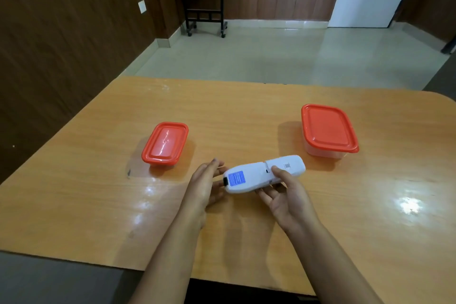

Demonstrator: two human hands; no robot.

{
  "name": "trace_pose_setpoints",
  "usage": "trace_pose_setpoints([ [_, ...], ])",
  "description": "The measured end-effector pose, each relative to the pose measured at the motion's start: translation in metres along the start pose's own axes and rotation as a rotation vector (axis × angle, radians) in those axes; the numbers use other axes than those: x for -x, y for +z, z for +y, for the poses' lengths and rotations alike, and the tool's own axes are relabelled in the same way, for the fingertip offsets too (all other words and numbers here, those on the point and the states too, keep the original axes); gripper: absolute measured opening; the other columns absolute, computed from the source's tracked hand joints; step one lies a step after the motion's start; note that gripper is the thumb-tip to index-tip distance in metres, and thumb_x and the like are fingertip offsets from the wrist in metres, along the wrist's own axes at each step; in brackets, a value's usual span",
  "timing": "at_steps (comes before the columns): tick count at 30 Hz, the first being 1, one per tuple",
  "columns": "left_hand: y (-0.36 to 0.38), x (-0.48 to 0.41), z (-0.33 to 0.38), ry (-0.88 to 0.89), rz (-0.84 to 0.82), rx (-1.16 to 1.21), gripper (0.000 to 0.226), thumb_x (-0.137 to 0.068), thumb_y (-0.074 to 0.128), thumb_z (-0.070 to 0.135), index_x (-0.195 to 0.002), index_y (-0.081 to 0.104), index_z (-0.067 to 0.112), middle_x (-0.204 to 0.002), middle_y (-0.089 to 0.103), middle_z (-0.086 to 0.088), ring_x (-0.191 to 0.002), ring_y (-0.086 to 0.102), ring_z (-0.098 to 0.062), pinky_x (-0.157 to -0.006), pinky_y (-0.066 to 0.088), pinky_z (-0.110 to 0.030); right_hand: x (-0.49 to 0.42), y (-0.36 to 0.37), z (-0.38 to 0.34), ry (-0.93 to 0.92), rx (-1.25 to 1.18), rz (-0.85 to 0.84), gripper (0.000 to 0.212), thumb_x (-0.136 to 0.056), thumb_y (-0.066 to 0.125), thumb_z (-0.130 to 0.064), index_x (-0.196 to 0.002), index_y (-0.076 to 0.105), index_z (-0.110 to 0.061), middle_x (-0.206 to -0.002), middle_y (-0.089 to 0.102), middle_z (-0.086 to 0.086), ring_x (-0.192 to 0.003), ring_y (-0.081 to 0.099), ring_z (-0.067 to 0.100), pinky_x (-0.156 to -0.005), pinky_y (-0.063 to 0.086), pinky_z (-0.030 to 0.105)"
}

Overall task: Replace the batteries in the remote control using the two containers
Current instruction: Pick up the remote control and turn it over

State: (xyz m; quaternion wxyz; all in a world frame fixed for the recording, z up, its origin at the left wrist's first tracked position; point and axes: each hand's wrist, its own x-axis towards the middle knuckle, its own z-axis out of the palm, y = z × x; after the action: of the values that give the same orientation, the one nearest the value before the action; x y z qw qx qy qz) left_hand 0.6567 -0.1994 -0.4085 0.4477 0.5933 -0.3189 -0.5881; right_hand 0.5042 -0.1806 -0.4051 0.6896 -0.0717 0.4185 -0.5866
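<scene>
A white remote control [259,175] is held back side up over the table, with a blue label near its left end and its battery cover closed. My right hand [286,195] grips it from below, thumb pressed on the cover near the latch. My left hand [204,185] is at the remote's left end, fingers straight and apart, just touching it. A small rectangular container with a red lid [164,143] stands to the left. A larger square container with a red lid [329,129] stands to the right. Both lids are on.
The wooden table [98,205] is glossy, with its near edge close to my body. Beyond its far edge lies a tiled floor, with a dark side table [204,0] against the wood-panelled wall.
</scene>
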Motion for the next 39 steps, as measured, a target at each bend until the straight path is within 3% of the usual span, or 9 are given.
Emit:
trace_pose_setpoints([
  [2, -0.002, 0.001, 0.000, -0.029, -0.018, 0.017, 0.025, -0.094, 0.048, 0.042, -0.104, 0.061, 0.024, -0.102, 0.070, 0.005, -0.087, 0.065, -0.015, -0.081, 0.051, -0.036, 0.000, -0.002, -0.003, 0.049, -0.081, 0.017, 0.013, -0.089, 0.058, -0.007, -0.102, 0.058, -0.009, -0.098, 0.062, 0.009, -0.089, 0.065, 0.029, -0.080, 0.057, 0.044],
  [8, 0.003, 0.004, -0.004, -0.116, -0.114, 0.134, 0.022, -0.091, 0.056, 0.031, -0.110, 0.061, 0.021, -0.105, 0.074, -0.001, -0.097, 0.069, -0.019, -0.085, 0.051, -0.034, 0.003, 0.001, 0.006, 0.123, -0.084, -0.010, 0.019, -0.084, 0.065, -0.013, -0.103, 0.063, -0.008, -0.093, 0.072, 0.009, -0.073, 0.073, 0.024, -0.062, 0.060, 0.026],
  [15, 0.005, 0.000, -0.006, -0.033, -0.063, 0.196, 0.025, -0.094, 0.052, 0.027, -0.117, 0.057, 0.017, -0.110, 0.070, -0.006, -0.093, 0.069, -0.018, -0.086, 0.051, -0.035, 0.010, 0.001, 0.009, -0.192, 0.853, -0.063, 0.027, -0.078, 0.074, -0.028, -0.099, 0.065, -0.014, -0.086, 0.070, 0.001, -0.063, 0.060, 0.011, -0.054, 0.046, 0.018],
  [21, 0.006, 0.002, -0.009, 0.097, 0.004, 0.146, 0.033, -0.095, 0.052, 0.020, -0.127, 0.046, 0.016, -0.099, 0.068, -0.005, -0.074, 0.070, -0.016, -0.052, 0.052, -0.021, 0.013, -0.004, 0.020, -0.539, 1.599, -0.168, 0.057, -0.079, 0.063, -0.050, -0.127, 0.034, -0.040, -0.095, 0.066, -0.010, -0.085, 0.064, 0.019, -0.066, 0.046, 0.032],
  [27, 0.008, 0.003, -0.009, 0.084, -0.023, 0.049, 0.035, -0.096, 0.050, 0.031, -0.124, 0.035, 0.044, -0.109, 0.067, 0.001, -0.074, 0.066, -0.016, -0.044, 0.045, -0.017, 0.015, 0.000, 0.021, -0.746, 1.800, -0.143, 0.064, -0.085, 0.043, -0.065, -0.141, 0.026, -0.037, -0.100, 0.069, 0.000, -0.088, 0.064, 0.026, -0.064, 0.041, 0.034],
  [33, 0.010, 0.003, -0.011, 0.058, 0.020, 0.087, 0.030, -0.096, 0.050, 0.024, -0.121, 0.040, 0.038, -0.107, 0.066, -0.004, -0.069, 0.062, -0.015, -0.039, 0.042, -0.016, 0.016, 0.001, 0.019, -0.809, 1.957, -0.122, 0.060, -0.087, 0.035, -0.067, -0.137, 0.030, -0.035, -0.090, 0.069, 0.002, -0.080, 0.063, 0.029, -0.057, 0.033, 0.033],
  [35, 0.011, 0.002, -0.013, 0.096, 0.037, 0.065, 0.035, -0.095, 0.050, 0.021, -0.124, 0.040, 0.038, -0.108, 0.066, -0.001, -0.076, 0.065, -0.017, -0.043, 0.047, -0.017, 0.016, 0.002, 0.018, -0.817, 1.968, -0.116, 0.059, -0.087, 0.035, -0.067, -0.136, 0.031, -0.035, -0.090, 0.069, 0.003, -0.080, 0.063, 0.029, -0.057, 0.033, 0.033],
  [37, 0.010, -0.001, -0.015, 0.194, 0.103, 0.007, 0.046, -0.092, 0.053, 0.023, -0.132, 0.035, 0.039, -0.115, 0.066, 0.000, -0.091, 0.068, -0.020, -0.065, 0.058, -0.030, 0.017, 0.001, 0.017, -0.825, 1.961, -0.102, 0.058, -0.087, 0.034, -0.068, -0.134, 0.034, -0.035, -0.090, 0.069, 0.003, -0.081, 0.063, 0.029, -0.057, 0.034, 0.034],
  [39, 0.006, -0.003, -0.012, 0.273, 0.190, -0.026, 0.057, -0.087, 0.054, 0.028, -0.135, 0.029, 0.044, -0.121, 0.065, -0.004, -0.101, 0.067, -0.025, -0.086, 0.055, -0.049, 0.017, -0.002, 0.014, -0.834, 1.951, -0.073, 0.057, -0.086, 0.034, -0.068, -0.133, 0.034, -0.036, -0.092, 0.070, 0.003, -0.084, 0.064, 0.030, -0.059, 0.034, 0.034],
])
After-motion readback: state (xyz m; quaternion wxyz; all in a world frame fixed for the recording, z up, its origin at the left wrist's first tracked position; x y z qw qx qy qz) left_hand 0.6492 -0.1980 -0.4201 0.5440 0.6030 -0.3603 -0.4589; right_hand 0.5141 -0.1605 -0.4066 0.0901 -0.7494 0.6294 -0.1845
